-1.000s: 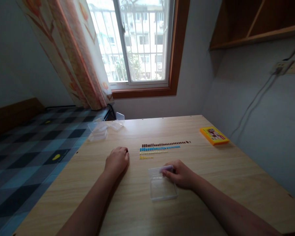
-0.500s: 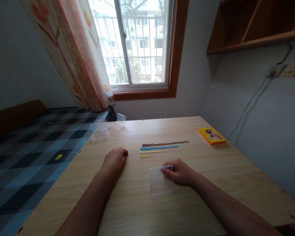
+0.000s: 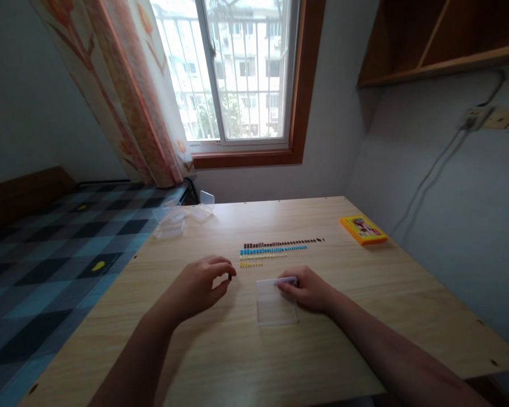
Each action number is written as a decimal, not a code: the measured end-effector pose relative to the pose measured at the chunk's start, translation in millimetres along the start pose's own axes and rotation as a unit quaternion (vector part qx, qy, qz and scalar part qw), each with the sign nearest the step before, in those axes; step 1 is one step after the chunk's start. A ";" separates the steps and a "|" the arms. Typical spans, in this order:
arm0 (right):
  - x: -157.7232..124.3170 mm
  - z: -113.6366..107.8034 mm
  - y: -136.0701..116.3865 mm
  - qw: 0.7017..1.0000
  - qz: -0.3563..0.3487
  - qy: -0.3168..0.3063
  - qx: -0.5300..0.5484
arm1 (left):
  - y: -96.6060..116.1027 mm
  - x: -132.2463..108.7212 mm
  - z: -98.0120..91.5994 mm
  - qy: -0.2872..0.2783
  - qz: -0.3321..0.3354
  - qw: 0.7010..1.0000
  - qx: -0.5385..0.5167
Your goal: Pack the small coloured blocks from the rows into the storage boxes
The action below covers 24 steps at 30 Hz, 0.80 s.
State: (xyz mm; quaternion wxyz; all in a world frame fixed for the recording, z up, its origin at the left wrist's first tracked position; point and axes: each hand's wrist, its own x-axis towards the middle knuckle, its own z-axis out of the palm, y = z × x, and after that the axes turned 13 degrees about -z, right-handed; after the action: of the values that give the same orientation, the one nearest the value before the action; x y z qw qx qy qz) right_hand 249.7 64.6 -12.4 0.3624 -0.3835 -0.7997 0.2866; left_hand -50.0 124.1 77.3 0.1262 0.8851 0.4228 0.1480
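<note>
The left hand (image 3: 197, 289) was left of centre in the lower half of the frame, low over the worktop (image 3: 237, 362), its fingers bent and a gap showing between thumb and forefinger. A small dark piece (image 3: 230, 277) showed at the fingertips; whether it was pinched there could not be told.

The right hand (image 3: 309, 289), just right of centre, gripped a shallow clear plastic box (image 3: 277, 308) by the right end of its far edge, the thumb laid over the rim and the other fingers mostly hidden. The box was in the lower middle of the frame, between the two hands.

Just beyond them, at the centre, small pieces lay in four nearly parallel rows, lined up at their left ends. The dark brown row (image 3: 261, 245) was farthest and longest, then came the blue row (image 3: 261, 250), the pale cream row (image 3: 252, 257) and, nearest and shortest, the yellow row (image 3: 243, 264).

More clear plastic containers (image 3: 169, 227) stood grouped at the far left corner of the worktop, and a flat orange-yellow box (image 3: 363, 230) with a printed top lay near its right edge. A bed (image 3: 55, 254) with a checked cover filled the left of the frame; a curtain (image 3: 127, 96) hung at the upper left, beside a barred window (image 3: 254, 85). A wooden shelf (image 3: 441, 73) was at the upper right.
</note>
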 end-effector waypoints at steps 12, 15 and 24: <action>2.9 -1.8 0.0 1.000 -0.019 0.004 -0.012 | 45.9 -9.4 51.1 -0.116 0.105 0.988 -0.013; 3.3 -2.2 -1.3 1.000 -0.027 0.006 -0.008 | 45.2 -8.2 59.4 -0.120 0.086 0.989 0.007; 3.8 -3.6 -4.0 0.999 -0.038 -0.007 -0.015 | 47.2 -7.9 60.6 -0.124 0.088 0.988 -0.018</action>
State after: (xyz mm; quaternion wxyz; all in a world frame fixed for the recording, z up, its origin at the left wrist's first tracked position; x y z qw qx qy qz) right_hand 249.3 66.2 -6.0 0.3614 -0.3563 -0.8205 0.2630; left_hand 1.2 83.2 36.5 0.1804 0.9280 0.3213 0.0557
